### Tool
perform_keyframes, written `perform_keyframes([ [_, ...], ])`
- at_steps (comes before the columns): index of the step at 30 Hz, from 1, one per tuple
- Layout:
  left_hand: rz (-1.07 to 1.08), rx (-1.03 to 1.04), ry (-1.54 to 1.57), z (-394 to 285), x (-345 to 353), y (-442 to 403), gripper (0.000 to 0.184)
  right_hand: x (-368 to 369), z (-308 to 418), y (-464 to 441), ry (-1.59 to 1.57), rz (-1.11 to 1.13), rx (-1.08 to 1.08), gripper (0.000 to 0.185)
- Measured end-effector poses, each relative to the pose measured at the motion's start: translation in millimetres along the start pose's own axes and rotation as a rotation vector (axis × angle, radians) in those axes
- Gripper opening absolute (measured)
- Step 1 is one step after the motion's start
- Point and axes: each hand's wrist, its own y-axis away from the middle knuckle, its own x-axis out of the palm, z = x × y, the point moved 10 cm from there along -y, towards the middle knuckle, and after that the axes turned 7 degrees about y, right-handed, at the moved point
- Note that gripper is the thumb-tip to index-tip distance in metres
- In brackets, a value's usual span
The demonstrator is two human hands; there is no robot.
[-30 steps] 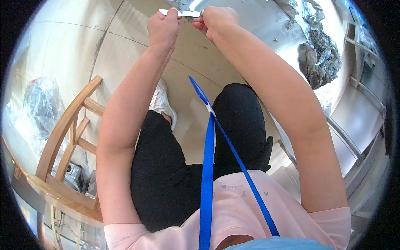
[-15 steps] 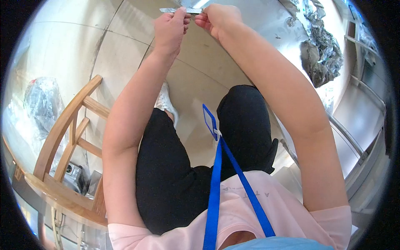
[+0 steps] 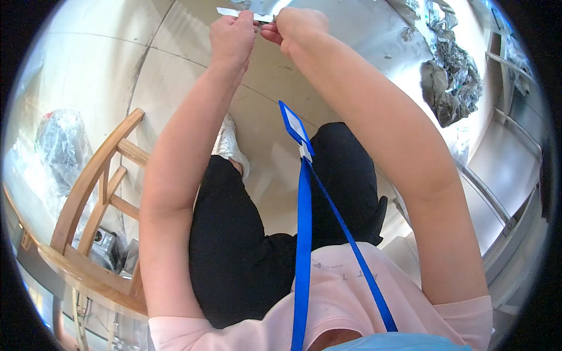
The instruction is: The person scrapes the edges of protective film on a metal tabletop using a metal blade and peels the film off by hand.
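One strip (image 3: 263, 17), long axis approx. L-R, jutting past L hand (image 3: 233, 38).

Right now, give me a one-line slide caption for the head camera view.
Head view: left hand and right hand hold a pale strip out beyond a hanging blue lanyard.

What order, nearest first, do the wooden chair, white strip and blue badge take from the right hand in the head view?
From the right hand:
1. White strip, at its fingertips
2. Blue badge, hanging before the knees
3. Wooden chair, far left
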Motion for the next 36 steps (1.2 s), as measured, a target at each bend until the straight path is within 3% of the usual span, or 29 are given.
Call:
perform_keyframes([
  [2, 0.013, 0.005, -0.022, -1, 0, -3, 0.024, -1, 0, -5, -0.02, -0.023, -0.004, 0.007],
  [4, 0.001, 0.003, 0.024, -7, 2, -1, 0.023, -1, -5, -30, 0.074, -0.186, -0.032, 0.006],
  [16, 0.047, -0.049, 0.013, 2, -5, -27, 0.018, 3, 7, -25, 0.135, -0.302, -0.057, 0.013],
  [19, 0.039, -0.041, 0.016, 7, -10, -39, 0.018, 7, 16, -17, 0.348, -0.254, -0.04, 0.013],
  [22, 0.057, -0.049, 0.01, 3, -10, -39, 0.018, 10, 14, -23, 0.179, -0.31, -0.062, 0.012],
  [28, 0.087, -0.052, 0.03, 6, -9, -50, 0.018, 12, 14, -27, 0.151, -0.306, -0.049, 0.012],
  [31, 0.036, -0.043, 0.014, -10, -4, -34, 0.018, 35, 6, -79, 0.495, -0.081, -0.136, 0.012],
  [34, 0.011, -0.039, 0.021, -18, -2, -24, 0.019, 25, 0, -52, -0.013, -0.23, 0.02, 0.01],
  [36, 0.015, -0.045, 0.032, -20, -1, -22, 0.021, 26, -3, -55, -0.049, -0.248, 0.047, 0.01],
])
